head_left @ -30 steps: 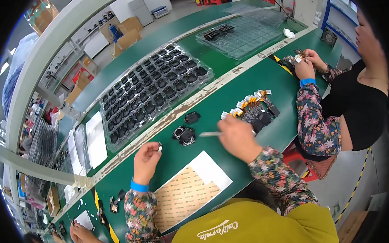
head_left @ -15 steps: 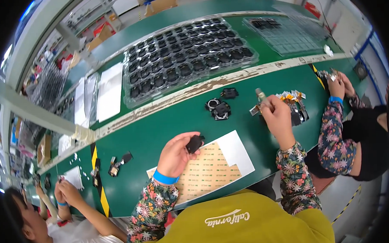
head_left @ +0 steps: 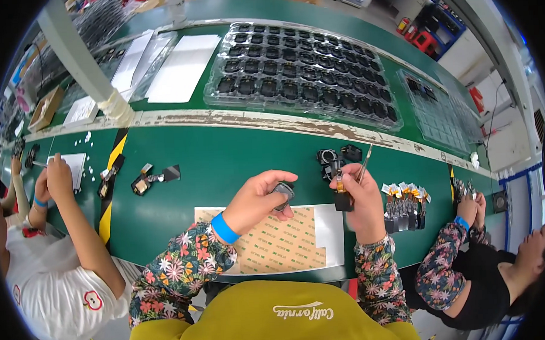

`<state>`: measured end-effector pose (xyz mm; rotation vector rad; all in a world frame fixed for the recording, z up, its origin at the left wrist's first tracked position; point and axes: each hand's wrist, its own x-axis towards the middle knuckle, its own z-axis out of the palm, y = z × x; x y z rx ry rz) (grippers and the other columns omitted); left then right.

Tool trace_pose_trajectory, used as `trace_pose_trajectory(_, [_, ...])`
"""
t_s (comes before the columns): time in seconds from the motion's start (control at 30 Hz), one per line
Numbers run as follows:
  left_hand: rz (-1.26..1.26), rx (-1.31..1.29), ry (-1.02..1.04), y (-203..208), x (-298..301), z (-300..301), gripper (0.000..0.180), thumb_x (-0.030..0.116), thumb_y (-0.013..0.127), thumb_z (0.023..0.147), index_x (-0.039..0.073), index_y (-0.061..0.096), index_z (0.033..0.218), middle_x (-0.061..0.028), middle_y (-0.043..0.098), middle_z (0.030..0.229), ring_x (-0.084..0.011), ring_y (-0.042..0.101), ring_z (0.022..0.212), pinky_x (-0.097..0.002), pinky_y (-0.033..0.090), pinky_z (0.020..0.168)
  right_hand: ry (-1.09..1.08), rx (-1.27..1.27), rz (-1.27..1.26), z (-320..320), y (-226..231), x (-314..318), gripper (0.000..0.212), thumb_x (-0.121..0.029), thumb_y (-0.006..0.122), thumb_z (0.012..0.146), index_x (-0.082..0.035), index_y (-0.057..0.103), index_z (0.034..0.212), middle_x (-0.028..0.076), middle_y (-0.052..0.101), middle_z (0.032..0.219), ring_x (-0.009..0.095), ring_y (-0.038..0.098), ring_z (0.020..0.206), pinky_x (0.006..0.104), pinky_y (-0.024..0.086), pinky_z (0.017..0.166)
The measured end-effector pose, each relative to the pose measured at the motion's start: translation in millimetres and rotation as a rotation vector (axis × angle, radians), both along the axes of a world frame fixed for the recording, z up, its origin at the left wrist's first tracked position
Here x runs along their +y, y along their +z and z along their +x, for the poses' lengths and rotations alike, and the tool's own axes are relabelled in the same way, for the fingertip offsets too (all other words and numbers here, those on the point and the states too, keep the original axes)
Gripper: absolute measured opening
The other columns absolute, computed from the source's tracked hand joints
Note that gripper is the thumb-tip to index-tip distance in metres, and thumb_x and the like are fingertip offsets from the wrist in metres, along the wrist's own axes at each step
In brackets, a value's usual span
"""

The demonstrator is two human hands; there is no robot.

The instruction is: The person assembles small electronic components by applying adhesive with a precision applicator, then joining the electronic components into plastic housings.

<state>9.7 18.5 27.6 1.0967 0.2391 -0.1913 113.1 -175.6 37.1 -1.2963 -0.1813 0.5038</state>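
My left hand (head_left: 249,202) is closed round a small dark rounded housing (head_left: 283,194), gripped between thumb and fingers above the sheet of adhesive pieces (head_left: 275,240). A short gap to the right, my right hand (head_left: 366,208) holds tweezers (head_left: 366,160), tips pointing up and away. The same hand pinches a black module with an orange flex cable (head_left: 343,197), its dark flat end hanging down. Just beyond that hand lie several black housings (head_left: 328,158), partly hidden by it. To its right, several similar flex-cable modules (head_left: 405,217) lie in a row.
A clear tray of black parts (head_left: 299,77) stands beyond the worn ledge (head_left: 246,117), with a second clear tray (head_left: 434,114) at right. White sheets (head_left: 183,67) lie far left. Two loose assemblies (head_left: 142,183) are near the striped tape (head_left: 110,195). Co-workers sit on both sides.
My right hand has come from the module row toward my left hand, and a flex-cable module now shows in it with the tweezers. The housing in my left hand is turned differently. The view has shifted.
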Motion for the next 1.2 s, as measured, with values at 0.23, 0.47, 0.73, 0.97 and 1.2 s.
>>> trace_pose_trajectory(0.23, [0.204,-0.012,0.015,-2,-1,1,0.026,-0.001,0.052,0.085,0.001,0.051,0.111,-0.0046,0.061,0.084,-0.0075,0.059,0.059,-0.0177,0.041,0.043,0.112,-0.315,-0.198,-17,-4,4,0.029,-0.007,0.058,0.086,0.001,0.052,0.113,0.003,0.060,0.081,0.006,0.055,0.071,0.0160,0.040,0.057])
trace_pose_trajectory(0.47, [0.137,-0.069,-0.020,-11,5,4,0.032,-0.006,0.049,0.082,0.000,0.053,0.113,-0.0067,0.063,0.095,-0.0077,0.060,0.069,-0.0173,0.044,0.051,0.162,-0.927,-0.456,-30,2,8,0.031,0.008,0.060,0.073,-0.003,0.063,0.102,0.008,0.060,0.081,0.012,0.057,0.061,0.0213,0.043,0.049])
trace_pose_trajectory(0.73, [0.180,-0.069,-0.084,-8,6,4,0.035,-0.007,0.046,0.081,-0.001,0.055,0.115,-0.0056,0.063,0.093,-0.0070,0.060,0.070,-0.0183,0.046,0.053,0.251,-1.308,-0.631,-35,-2,8,0.037,0.004,0.063,0.068,-0.007,0.064,0.104,0.008,0.058,0.081,0.022,0.058,0.062,0.0306,0.048,0.051])
trace_pose_trajectory(0.97, [0.259,-0.056,-0.069,-8,6,4,0.032,-0.004,0.047,0.083,-0.001,0.058,0.112,-0.0040,0.063,0.084,-0.0058,0.060,0.067,-0.0175,0.046,0.051,0.338,-1.337,-0.766,-37,-2,6,0.047,0.002,0.061,0.066,-0.010,0.062,0.111,0.005,0.053,0.081,0.020,0.056,0.062,0.0310,0.047,0.051])
trace_pose_trajectory(1.2, [0.345,-0.041,-0.081,-11,7,3,0.029,-0.004,0.048,0.083,-0.001,0.058,0.110,-0.0034,0.063,0.083,-0.0055,0.060,0.066,-0.0163,0.045,0.049,0.358,-1.319,-0.780,-38,-1,7,0.046,0.002,0.060,0.068,-0.010,0.062,0.112,0.005,0.051,0.079,0.019,0.055,0.061,0.0309,0.046,0.052])
